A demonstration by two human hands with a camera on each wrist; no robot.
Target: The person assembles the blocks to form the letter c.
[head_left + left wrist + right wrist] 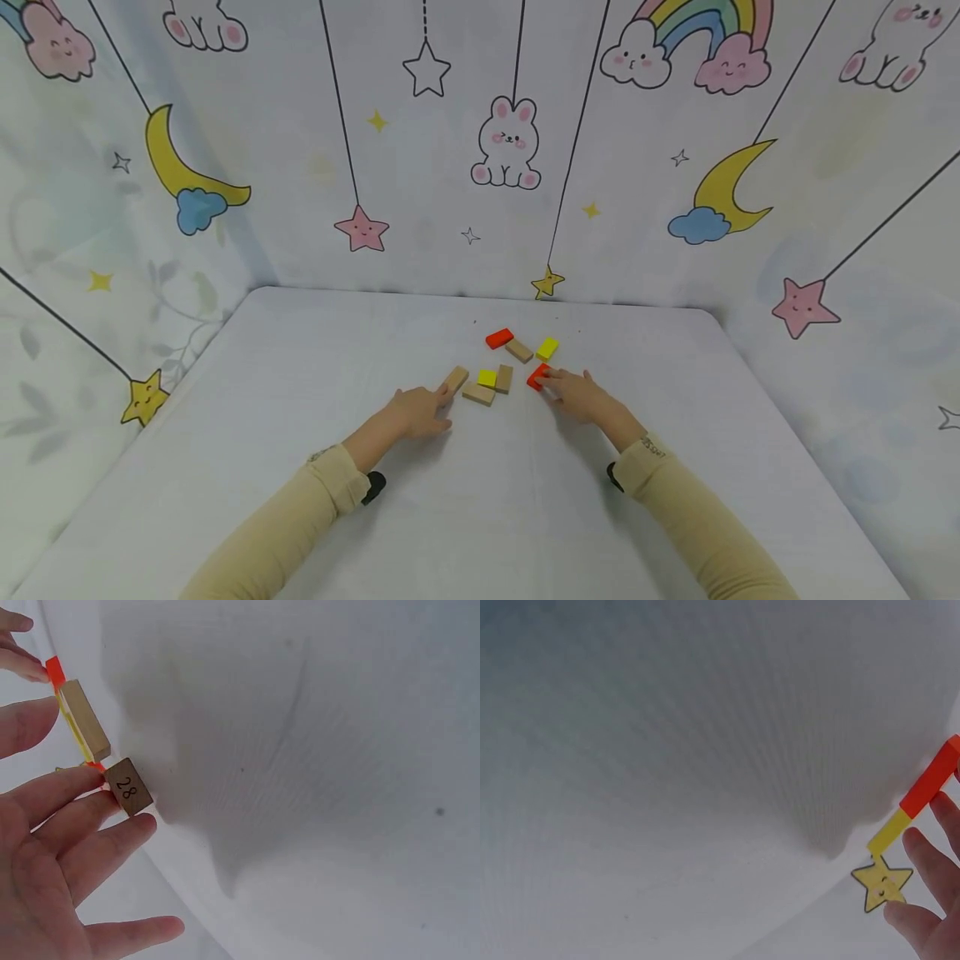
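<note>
Table (480, 517): white, and we have eight small blocks (505, 379) clustered toward its far half, between the hands and just beyond;
Left hand (420, 414): we see fingertips laid against a wooden block (455, 380) at the left end of the cluster, its face reading 28 in the left wrist view; fingers fairly straight, thumb apart from the wood, so we call this grip wide, a touch only;
Right hand (930, 877): across we go, and fingertips meet a red block (930, 780) on the right of the cluster; whether the thumb pinches it, we cannot tell;
Between the hands: one yellow block (487, 378) beside an upright-lying wooden neighbour, another plank (478, 393) lying just nearer us;
Far group: a second red block (498, 338), a bare wood piece (519, 350) right beside it, and another yellow block (547, 348) beyond the right hand's red one;
Sleeves (285, 517): tan on both arms, dark bands (373, 487) peeking from the cuffs;
Backdrop (450, 150): we get moons, stars, rabbits and a rainbow, all printed on white.
</note>
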